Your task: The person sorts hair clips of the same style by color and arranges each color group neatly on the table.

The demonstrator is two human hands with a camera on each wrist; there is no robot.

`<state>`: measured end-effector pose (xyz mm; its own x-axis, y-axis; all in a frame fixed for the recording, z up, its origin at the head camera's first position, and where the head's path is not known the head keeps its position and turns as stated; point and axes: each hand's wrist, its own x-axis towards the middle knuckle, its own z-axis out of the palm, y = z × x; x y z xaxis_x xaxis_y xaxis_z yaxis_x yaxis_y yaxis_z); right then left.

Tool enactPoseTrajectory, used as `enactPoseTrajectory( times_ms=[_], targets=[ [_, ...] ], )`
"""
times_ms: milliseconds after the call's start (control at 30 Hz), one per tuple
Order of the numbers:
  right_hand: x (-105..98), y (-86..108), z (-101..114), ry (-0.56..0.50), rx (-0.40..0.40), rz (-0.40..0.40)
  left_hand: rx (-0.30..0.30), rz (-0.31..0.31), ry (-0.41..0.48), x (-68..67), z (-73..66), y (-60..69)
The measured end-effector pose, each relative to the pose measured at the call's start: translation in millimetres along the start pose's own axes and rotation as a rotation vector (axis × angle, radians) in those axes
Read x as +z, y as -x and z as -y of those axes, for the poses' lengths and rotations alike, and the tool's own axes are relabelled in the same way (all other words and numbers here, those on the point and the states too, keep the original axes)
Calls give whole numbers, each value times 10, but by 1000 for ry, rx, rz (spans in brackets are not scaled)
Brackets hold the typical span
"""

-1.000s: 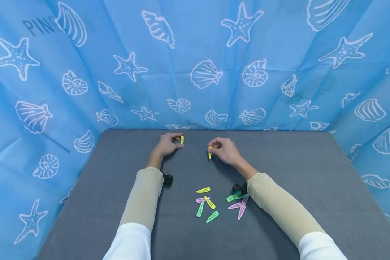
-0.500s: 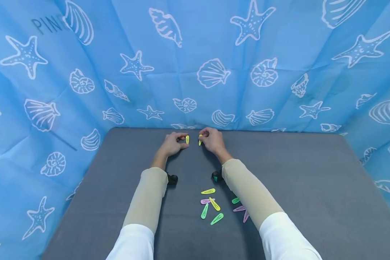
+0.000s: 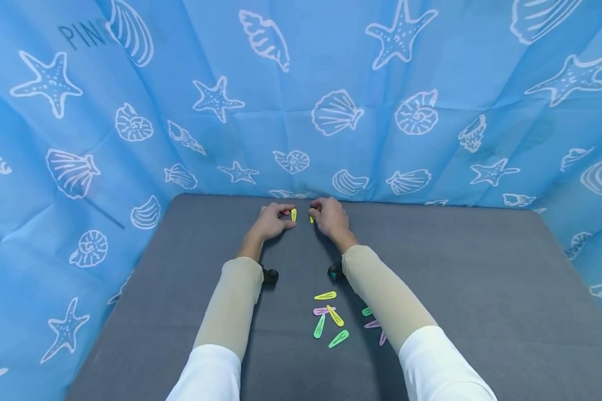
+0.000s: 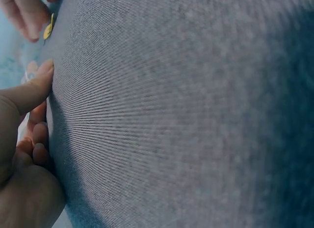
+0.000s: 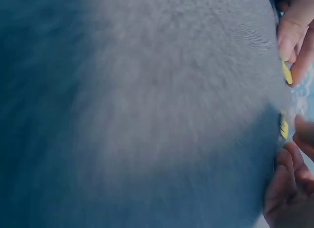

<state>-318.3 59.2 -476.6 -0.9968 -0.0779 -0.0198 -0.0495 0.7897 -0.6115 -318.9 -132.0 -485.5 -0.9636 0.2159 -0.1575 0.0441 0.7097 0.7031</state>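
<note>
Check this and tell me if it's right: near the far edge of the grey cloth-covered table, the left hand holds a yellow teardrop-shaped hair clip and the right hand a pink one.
One slip: in the head view, the right hand holds a yellow teardrop-shaped hair clip, not a pink one. The left hand does hold a yellow clip, near the far edge of the grey cloth-covered table.

White sleeves (image 3: pixel 210 370) over beige under-sleeves (image 3: pixel 229 314), black wrist cameras (image 3: pixel 271 276)
The under-sleeves have plain edges; the cameras look rounded, the right one showing a green patch (image 3: pixel 333 275).
</note>
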Motion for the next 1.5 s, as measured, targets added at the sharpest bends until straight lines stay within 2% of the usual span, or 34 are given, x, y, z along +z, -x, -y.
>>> enactPoseTrajectory(
  times_ms=[133, 333, 600, 800, 967, 1100, 1233, 1500],
  targets=[
    [-70, 94, 13, 30, -72, 62, -2, -14, -7, 5, 19, 24],
    [-239, 385, 41, 173, -158, 153, -19, -23, -1, -1, 57, 35],
    [-328, 830, -82, 414, -357, 192, -40, -36, -31, -36, 125, 23],
    [-391, 1197, -216, 493, -496, 203, -29, -31, -19, -32, 111, 16],
    [-430, 1458, -308, 471, -605, 214, -17, -25, -15, -31, 88, 9],
    [-458, 1611, -359, 440, -654, 230, -13, -17, -10, -30, 57, 22],
    [-466, 1707, -397, 381, -667, 227, -9, -10, 0, -19, 30, 29],
    [-457, 1768, -437, 214, -644, 155, -8, -4, 5, 42, -25, 30]
  ],
)
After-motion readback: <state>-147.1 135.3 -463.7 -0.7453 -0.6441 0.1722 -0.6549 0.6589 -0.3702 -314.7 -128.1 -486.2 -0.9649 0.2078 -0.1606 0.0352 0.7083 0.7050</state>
